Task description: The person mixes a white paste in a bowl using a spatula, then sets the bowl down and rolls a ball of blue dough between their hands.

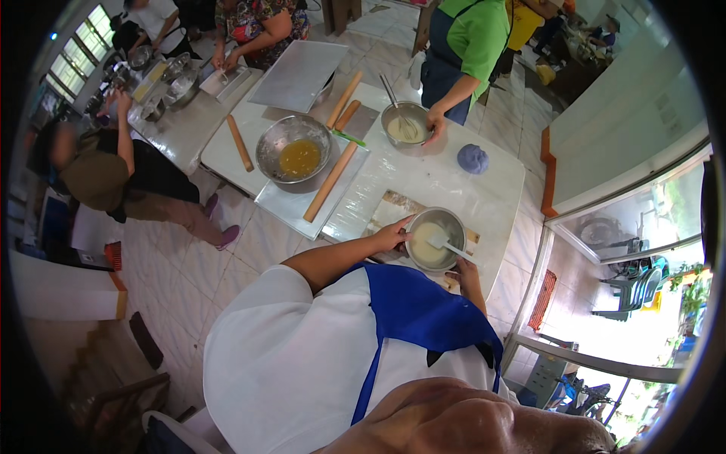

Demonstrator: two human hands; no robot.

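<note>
A steel mixing bowl with pale, creamy batter in it is right in front of me, over a stained board on the white table. My left hand grips the bowl's left rim, thumb on the edge. At its lower right rim is my right hand, with the fingers against the bowl; the fingertips are partly hidden. A white spatula rests with its blade in the batter and its handle across the rim, above my right hand. Whether that hand also touches the handle, I cannot tell.
Across the table a person's hand holds another bowl with a whisk. Near it sits a purple ball. To the left are a large bowl of yellow liquid, several wooden rolling pins and metal trays.
</note>
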